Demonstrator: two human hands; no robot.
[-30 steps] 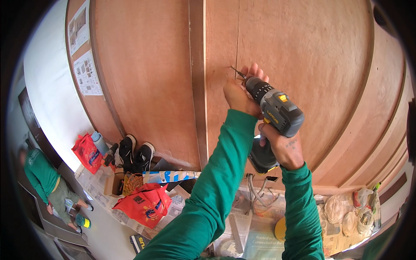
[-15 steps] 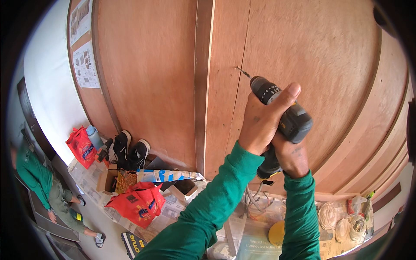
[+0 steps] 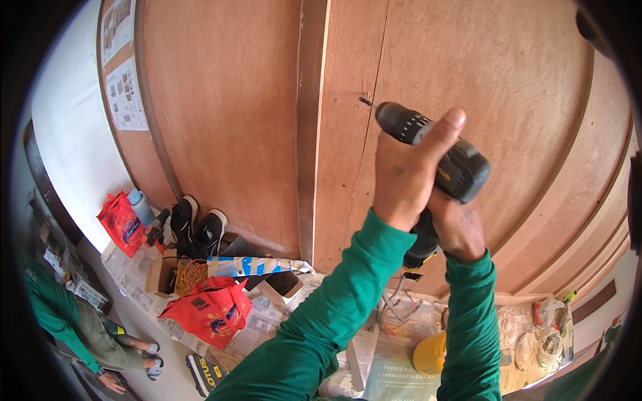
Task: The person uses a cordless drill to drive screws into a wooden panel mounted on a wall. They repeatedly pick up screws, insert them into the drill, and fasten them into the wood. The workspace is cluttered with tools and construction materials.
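Note:
A black and yellow cordless drill (image 3: 468,175) is held with both hands against a brown plywood panel (image 3: 455,53), its chuck toward the upper left. My left hand (image 3: 406,175) is closed around the drill's body behind the numbered collar, its thumb lying along the top. Lower down, my right hand (image 3: 458,224) wraps round the handle, its fingers mostly hidden behind my left wrist. A thin bit (image 3: 366,101) juts from the chuck to the panel, beside a vertical seam. Whether its tip is in the wood or on a screw is too small to tell.
Below the panel, newspaper-covered floor holds red bags (image 3: 212,311), black shoes (image 3: 208,230), a blue bottle (image 3: 140,207), another drill (image 3: 157,227) and a yellow container (image 3: 430,353). Plastic bags (image 3: 550,347) sit lower right. At far left stands a person in a green sleeve (image 3: 60,334).
The drill and both hands have shifted slightly up, with the chuck closer to the panel and less of the bit showing. The person at far left has moved lower in view.

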